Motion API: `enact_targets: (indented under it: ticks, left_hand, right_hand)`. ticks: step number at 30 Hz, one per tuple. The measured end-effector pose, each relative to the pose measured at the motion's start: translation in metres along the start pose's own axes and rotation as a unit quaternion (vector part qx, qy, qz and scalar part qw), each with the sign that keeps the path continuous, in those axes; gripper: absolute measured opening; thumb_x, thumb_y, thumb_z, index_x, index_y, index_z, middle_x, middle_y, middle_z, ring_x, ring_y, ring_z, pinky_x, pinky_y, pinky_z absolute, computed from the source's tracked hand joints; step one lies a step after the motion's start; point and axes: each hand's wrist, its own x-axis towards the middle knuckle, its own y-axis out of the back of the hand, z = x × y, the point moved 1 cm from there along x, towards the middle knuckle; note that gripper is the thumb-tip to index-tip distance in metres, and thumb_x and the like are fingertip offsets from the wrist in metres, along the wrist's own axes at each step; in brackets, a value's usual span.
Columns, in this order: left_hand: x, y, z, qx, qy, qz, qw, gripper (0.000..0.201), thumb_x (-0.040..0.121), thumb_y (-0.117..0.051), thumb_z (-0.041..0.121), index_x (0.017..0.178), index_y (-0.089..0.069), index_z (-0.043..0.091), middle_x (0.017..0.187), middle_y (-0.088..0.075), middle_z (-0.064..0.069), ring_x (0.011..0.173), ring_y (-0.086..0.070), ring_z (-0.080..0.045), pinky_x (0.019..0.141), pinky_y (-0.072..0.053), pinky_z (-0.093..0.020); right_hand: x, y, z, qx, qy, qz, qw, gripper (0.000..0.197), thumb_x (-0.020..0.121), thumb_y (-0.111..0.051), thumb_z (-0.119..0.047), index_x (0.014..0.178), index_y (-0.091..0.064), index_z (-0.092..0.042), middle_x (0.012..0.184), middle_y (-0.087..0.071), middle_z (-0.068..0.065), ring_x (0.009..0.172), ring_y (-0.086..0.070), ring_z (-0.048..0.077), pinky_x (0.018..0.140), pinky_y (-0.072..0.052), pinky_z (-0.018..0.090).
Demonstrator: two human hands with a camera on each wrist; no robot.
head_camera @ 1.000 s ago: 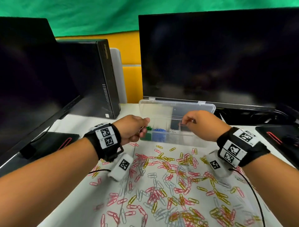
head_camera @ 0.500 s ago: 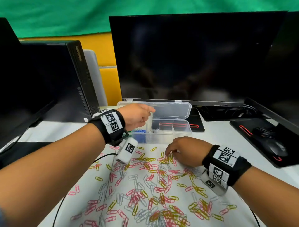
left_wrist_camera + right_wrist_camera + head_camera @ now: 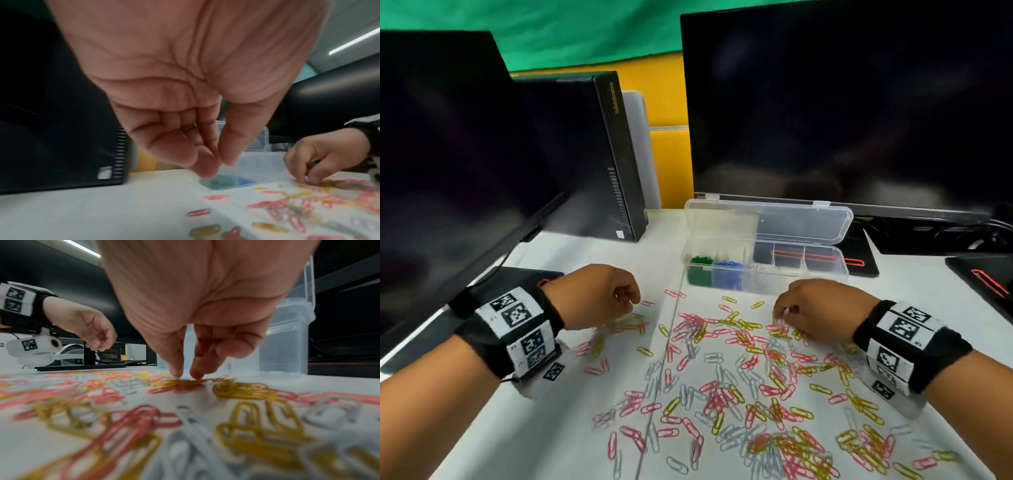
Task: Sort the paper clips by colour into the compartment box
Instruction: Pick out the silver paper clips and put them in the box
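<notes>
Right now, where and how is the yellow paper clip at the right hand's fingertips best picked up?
Probably from straight above: the yellow paper clip lies flat on the table, leaving no edge to get under, so the right hand's thumb and forefinger should pinch its two long sides.

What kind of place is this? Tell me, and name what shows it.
Most likely an office desk or computer workstation: a large dark monitor stands behind the compartment box, a small desktop computer sits upright to the left, and a white desk carries scattered paper clips.
</notes>
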Motion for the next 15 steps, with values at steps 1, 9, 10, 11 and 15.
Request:
enact_targets:
  ticks: [1, 9, 10, 11, 15]
  left_hand:
    - [-0.007, -0.002, -0.011, 0.006, 0.023, 0.003, 1.000, 0.016, 0.088, -0.064, 0.025, 0.093, -0.069, 0.039, 0.089, -0.066, 0.021, 0.081, -0.059, 0.002, 0.074, -0.046, -0.011]
    - [-0.043, -0.025, -0.043, 0.033, 0.054, -0.059, 0.996, 0.010, 0.081, -0.066, 0.037, 0.089, -0.071, 0.041, 0.086, -0.068, 0.025, 0.080, -0.061, 0.006, 0.079, -0.053, -0.021]
    - [-0.043, -0.030, -0.039, 0.033, 0.043, -0.060, 0.997, 0.011, 0.083, -0.065, 0.038, 0.091, -0.071, 0.041, 0.087, -0.068, 0.024, 0.080, -0.060, 0.005, 0.079, -0.052, -0.021]
    - [-0.042, -0.034, -0.034, 0.029, 0.032, -0.060, 0.997, 0.011, 0.085, -0.063, 0.038, 0.093, -0.070, 0.041, 0.089, -0.068, 0.022, 0.080, -0.060, 0.004, 0.079, -0.052, -0.020]
    - [-0.028, -0.037, -0.019, 0.041, 0.026, -0.018, 0.999, 0.017, 0.089, -0.056, 0.035, 0.099, -0.070, 0.037, 0.093, -0.067, 0.019, 0.080, -0.057, 0.000, 0.076, -0.052, -0.022]
  right_hand:
    - [0.002, 0.000, 0.000, -0.003, 0.006, 0.000, 1.000, 0.018, 0.096, -0.052, -0.043, 0.107, -0.066, -0.045, 0.098, -0.058, -0.018, 0.090, -0.057, 0.006, 0.083, -0.053, 0.030]
    - [0.005, -0.001, 0.003, -0.031, 0.014, 0.017, 0.999, 0.008, 0.093, -0.054, -0.039, 0.087, -0.059, -0.035, 0.088, -0.056, -0.015, 0.081, -0.054, 0.006, 0.075, -0.052, 0.027]
    - [0.005, 0.000, 0.002, -0.027, 0.020, 0.016, 0.999, 0.006, 0.094, -0.055, -0.037, 0.091, -0.061, -0.037, 0.090, -0.056, -0.016, 0.082, -0.055, 0.005, 0.076, -0.052, 0.027]
    - [0.004, 0.000, 0.001, -0.022, 0.024, 0.013, 0.999, 0.008, 0.094, -0.056, -0.036, 0.096, -0.064, -0.039, 0.093, -0.057, -0.017, 0.084, -0.055, 0.005, 0.077, -0.052, 0.026]
    - [0.003, -0.002, -0.001, -0.012, 0.030, 0.009, 0.999, 0.007, 0.094, -0.059, -0.034, 0.094, -0.065, -0.036, 0.097, -0.059, -0.016, 0.087, -0.057, 0.006, 0.080, -0.053, 0.026]
